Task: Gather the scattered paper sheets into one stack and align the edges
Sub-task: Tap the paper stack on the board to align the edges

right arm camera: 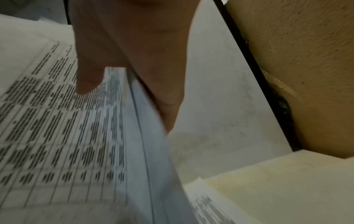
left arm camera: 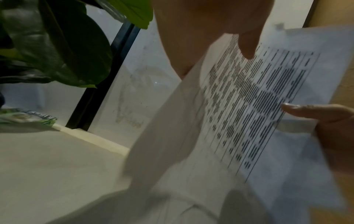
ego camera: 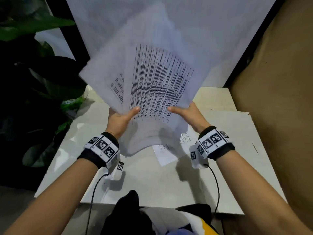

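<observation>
Holding a fanned bundle of white printed paper sheets (ego camera: 152, 85) above the pale table (ego camera: 152, 184), the left hand (ego camera: 119, 120) and right hand (ego camera: 191, 114) pinch its near corners, thumbs on top; one loose sheet (ego camera: 165, 156) remains below, edges unaligned.

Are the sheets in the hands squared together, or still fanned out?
Fanned out: the held sheets splay apart, edges offset, between the left hand and right hand.
</observation>
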`<control>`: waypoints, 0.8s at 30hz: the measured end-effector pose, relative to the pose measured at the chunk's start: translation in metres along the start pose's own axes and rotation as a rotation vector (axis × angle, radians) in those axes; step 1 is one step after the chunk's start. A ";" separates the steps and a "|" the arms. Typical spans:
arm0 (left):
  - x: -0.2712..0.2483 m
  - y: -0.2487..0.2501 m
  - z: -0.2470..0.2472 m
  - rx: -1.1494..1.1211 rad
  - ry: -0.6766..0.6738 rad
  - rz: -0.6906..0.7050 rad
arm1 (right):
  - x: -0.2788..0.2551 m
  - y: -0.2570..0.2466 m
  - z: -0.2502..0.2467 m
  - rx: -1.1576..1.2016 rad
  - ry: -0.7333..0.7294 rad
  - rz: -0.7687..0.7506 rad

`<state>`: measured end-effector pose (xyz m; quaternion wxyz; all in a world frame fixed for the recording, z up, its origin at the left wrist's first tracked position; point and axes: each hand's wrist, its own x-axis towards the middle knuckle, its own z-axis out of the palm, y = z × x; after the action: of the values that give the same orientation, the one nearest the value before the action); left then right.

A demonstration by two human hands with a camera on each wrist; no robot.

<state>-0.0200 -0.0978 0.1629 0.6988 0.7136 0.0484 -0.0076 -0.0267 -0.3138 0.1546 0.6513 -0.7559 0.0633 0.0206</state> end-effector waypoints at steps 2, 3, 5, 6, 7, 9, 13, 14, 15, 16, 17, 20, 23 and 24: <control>-0.001 -0.006 0.000 -0.005 0.002 0.017 | -0.002 0.013 0.005 -0.004 0.003 0.013; -0.002 -0.006 0.000 0.004 0.001 0.020 | -0.003 0.017 0.007 -0.014 0.025 0.022; -0.001 -0.005 0.000 0.011 0.034 0.026 | -0.006 0.017 0.009 -0.074 0.100 0.032; 0.002 -0.006 -0.002 -0.006 0.048 0.044 | -0.006 0.016 0.009 -0.087 0.121 0.017; 0.003 -0.003 -0.004 -0.025 0.043 0.061 | -0.007 0.012 0.008 -0.077 0.124 -0.014; 0.004 0.002 -0.012 -0.068 -0.035 0.123 | -0.008 0.005 0.004 0.028 0.115 -0.062; 0.009 -0.025 -0.020 -0.050 -0.132 0.053 | -0.007 0.023 0.000 0.108 0.023 0.026; 0.009 -0.037 -0.018 -0.006 -0.130 0.000 | -0.005 0.036 0.003 0.030 -0.021 0.094; 0.010 -0.049 -0.012 0.048 -0.115 -0.057 | -0.004 0.048 0.008 -0.068 -0.062 0.164; 0.010 -0.057 -0.005 0.108 -0.099 -0.099 | -0.002 0.059 0.012 -0.149 -0.074 0.214; 0.011 -0.063 0.003 0.156 -0.086 -0.123 | 0.000 0.065 0.014 -0.197 -0.051 0.249; 0.021 -0.066 0.022 0.159 -0.048 -0.129 | 0.014 0.067 0.008 -0.250 0.112 0.272; 0.034 -0.077 0.034 0.218 -0.090 -0.286 | 0.027 0.067 -0.009 -0.394 0.126 0.330; 0.037 -0.086 0.037 0.264 -0.120 -0.350 | 0.030 0.070 -0.015 -0.465 0.097 0.357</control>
<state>0.0118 -0.1315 0.0736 0.5889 0.7779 0.1284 -0.1776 -0.0066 -0.3412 0.0844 0.4428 -0.8619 0.2198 0.1126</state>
